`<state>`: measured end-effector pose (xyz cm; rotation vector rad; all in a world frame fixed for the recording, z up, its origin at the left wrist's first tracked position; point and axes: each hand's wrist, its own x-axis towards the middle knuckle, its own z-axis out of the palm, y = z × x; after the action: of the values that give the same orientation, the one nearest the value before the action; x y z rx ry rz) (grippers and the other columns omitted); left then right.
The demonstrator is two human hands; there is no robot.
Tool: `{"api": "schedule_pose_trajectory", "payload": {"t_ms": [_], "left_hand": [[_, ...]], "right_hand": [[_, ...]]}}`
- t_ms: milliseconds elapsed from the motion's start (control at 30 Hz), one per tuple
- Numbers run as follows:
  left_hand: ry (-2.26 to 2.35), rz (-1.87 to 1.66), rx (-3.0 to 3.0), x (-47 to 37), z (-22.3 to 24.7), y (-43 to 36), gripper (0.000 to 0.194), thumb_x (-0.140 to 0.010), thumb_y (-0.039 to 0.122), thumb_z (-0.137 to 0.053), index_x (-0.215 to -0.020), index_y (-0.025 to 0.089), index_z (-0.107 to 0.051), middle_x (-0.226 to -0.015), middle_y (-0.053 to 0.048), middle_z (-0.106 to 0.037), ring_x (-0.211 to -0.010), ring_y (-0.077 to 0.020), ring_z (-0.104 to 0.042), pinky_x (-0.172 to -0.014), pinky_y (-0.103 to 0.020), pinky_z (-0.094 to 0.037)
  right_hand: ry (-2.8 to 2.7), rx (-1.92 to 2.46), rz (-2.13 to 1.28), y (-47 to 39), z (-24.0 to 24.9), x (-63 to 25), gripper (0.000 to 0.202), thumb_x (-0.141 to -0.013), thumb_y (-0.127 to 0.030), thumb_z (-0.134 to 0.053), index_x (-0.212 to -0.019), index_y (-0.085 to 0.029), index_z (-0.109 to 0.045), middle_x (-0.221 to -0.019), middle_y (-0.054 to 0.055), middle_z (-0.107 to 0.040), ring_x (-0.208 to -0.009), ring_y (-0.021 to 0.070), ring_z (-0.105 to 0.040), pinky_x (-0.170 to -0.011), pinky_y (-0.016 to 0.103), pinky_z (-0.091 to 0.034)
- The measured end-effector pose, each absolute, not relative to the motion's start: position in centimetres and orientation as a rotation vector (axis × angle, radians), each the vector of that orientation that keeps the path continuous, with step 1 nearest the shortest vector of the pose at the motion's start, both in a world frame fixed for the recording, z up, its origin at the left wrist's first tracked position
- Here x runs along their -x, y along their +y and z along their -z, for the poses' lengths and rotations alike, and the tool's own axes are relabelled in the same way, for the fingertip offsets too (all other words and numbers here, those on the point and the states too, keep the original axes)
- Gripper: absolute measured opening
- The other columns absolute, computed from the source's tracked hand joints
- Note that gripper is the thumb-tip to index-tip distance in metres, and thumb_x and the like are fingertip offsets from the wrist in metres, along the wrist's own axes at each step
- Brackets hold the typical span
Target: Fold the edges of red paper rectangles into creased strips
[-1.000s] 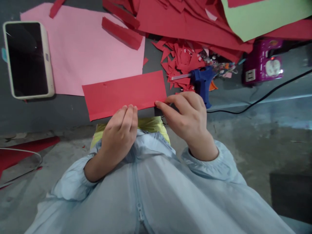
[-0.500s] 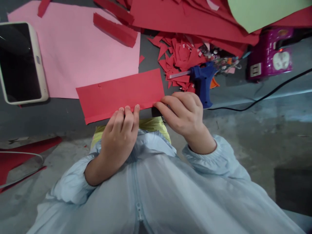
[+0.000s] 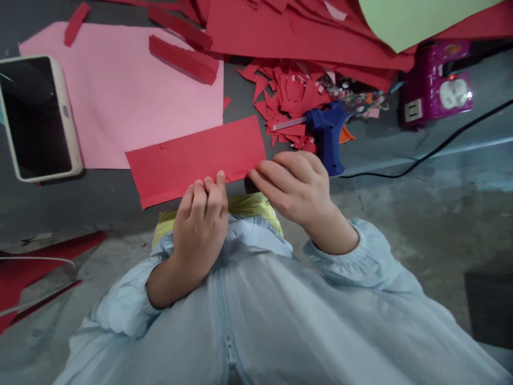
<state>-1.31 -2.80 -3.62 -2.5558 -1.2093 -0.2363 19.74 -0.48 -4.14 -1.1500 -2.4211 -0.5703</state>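
A red paper strip [image 3: 196, 155] with a narrow fold along its near edge lies aslant at the table's near edge, partly over a pink sheet. The fingers of my left hand [image 3: 202, 224] rest side by side on the folded edge near its middle, closed on the paper; the thumb is hidden. My right hand [image 3: 298, 184] pinches the strip's near right corner between thumb and fingers. Just beyond my right hand lies a blue glue gun [image 3: 331, 136] with a pale glue stick in it.
The pink sheet [image 3: 140, 91] lies behind the strip, a phone [image 3: 36, 117] on its left. Red scraps [image 3: 286, 96], large red sheets [image 3: 296, 32] and a green sheet [image 3: 417, 18] fill the back. At right stand a purple power socket [image 3: 435, 88] and a black cord [image 3: 441, 147].
My hands and the strip keep nearly the same pose, with my right hand still at the corner. The whole view has shifted slightly as the head moved.
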Motion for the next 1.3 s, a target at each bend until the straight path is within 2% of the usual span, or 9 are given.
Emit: {"api": "schedule_pose_trajectory", "payload": {"t_ms": [167, 267, 333, 433, 600, 867, 1067, 1300], "left_hand": [[-1.278, 0.239, 2.547, 1.0, 4.2, -3.2, 0.052, -0.096, 0.013, -0.046, -0.147, 0.008, -0.043, -0.121, -0.013, -0.069, -0.116, -0.0232, -0.063, -0.108, -0.037, -0.045], [-1.259, 0.275, 2.601, 0.6, 4.7, -3.2, 0.057, -0.096, 0.011, -0.041, -0.152, 0.006, -0.034, -0.123, -0.015, -0.067, -0.119, -0.0227, -0.062, -0.110, -0.037, -0.044], [-1.209, 0.304, 2.602, 0.1, 4.9, -3.0, 0.054, -0.096, 0.012, -0.040, -0.150, 0.003, -0.036, -0.122, -0.016, -0.067, -0.118, -0.0225, -0.062, -0.112, -0.037, -0.043], [-1.121, 0.339, 2.558, -0.8, 5.0, -2.7, 0.046, -0.096, 0.013, -0.043, -0.139, -0.002, -0.049, -0.119, -0.016, -0.068, -0.115, -0.0232, -0.062, -0.112, -0.037, -0.042], [-1.066, 0.350, 2.515, -1.4, 4.6, -2.3, 0.037, -0.094, 0.014, -0.048, -0.126, 0.001, -0.062, -0.116, -0.012, -0.069, -0.108, -0.0222, -0.062, -0.106, -0.034, -0.046], [-1.047, 0.293, 2.483, -1.4, 4.3, -1.8, 0.037, -0.094, 0.012, -0.049, -0.128, 0.011, -0.062, -0.108, -0.006, -0.069, -0.102, -0.0183, -0.060, -0.101, -0.031, -0.048], [-0.998, 0.315, 2.507, -1.2, 4.3, -1.7, 0.041, -0.091, 0.009, -0.053, -0.132, 0.007, -0.058, -0.107, -0.007, -0.068, -0.101, -0.0198, -0.060, -0.100, -0.033, -0.048], [-1.042, 0.297, 2.555, -1.0, 4.7, -1.8, 0.045, -0.095, 0.007, -0.046, -0.139, 0.006, -0.051, -0.112, -0.009, -0.066, -0.107, -0.0183, -0.059, -0.108, -0.033, -0.044]], "right_hand": [[-2.442, 1.212, 0.577, -1.0, 3.4, -19.5, 0.016, -0.093, -0.013, -0.056, -0.096, -0.022, -0.069, -0.095, 0.001, -0.073, -0.093, 0.0155, -0.054, -0.079, 0.031, -0.041], [-2.449, 1.296, 0.535, -1.7, 3.3, -19.2, 0.016, -0.093, -0.013, -0.055, -0.101, -0.018, -0.069, -0.097, 0.002, -0.075, -0.091, 0.0161, -0.056, -0.079, 0.030, -0.042], [-2.438, 1.355, 0.484, -2.2, 3.5, -18.9, 0.019, -0.094, -0.013, -0.053, -0.105, -0.016, -0.069, -0.100, 0.004, -0.075, -0.093, 0.0169, -0.057, -0.080, 0.031, -0.042], [-2.409, 1.443, 0.368, -2.9, 3.9, -18.6, 0.025, -0.094, -0.013, -0.052, -0.114, -0.015, -0.067, -0.109, 0.007, -0.075, -0.101, 0.0180, -0.058, -0.083, 0.032, -0.043], [-2.336, 1.529, 0.337, -3.7, 4.4, -18.2, 0.029, -0.092, -0.012, -0.052, -0.117, -0.013, -0.065, -0.113, 0.010, -0.074, -0.102, 0.0185, -0.059, -0.086, 0.031, -0.044], [-2.203, 1.605, 0.324, -4.3, 4.5, -18.2, 0.030, -0.092, -0.012, -0.050, -0.117, -0.016, -0.065, -0.109, 0.008, -0.074, -0.098, 0.0191, -0.060, -0.086, 0.033, -0.045], [-1.999, 1.680, 0.318, -4.1, 4.2, -18.9, 0.028, -0.092, -0.011, -0.050, -0.112, -0.017, -0.068, -0.099, 0.009, -0.072, -0.094, 0.0204, -0.058, -0.083, 0.034, -0.045], [-2.051, 1.630, 0.335, -2.8, 4.3, -19.6, 0.020, -0.093, -0.020, -0.057, -0.109, -0.024, -0.068, -0.097, 0.005, -0.070, -0.094, 0.0190, -0.055, -0.082, 0.034, -0.044]]}}
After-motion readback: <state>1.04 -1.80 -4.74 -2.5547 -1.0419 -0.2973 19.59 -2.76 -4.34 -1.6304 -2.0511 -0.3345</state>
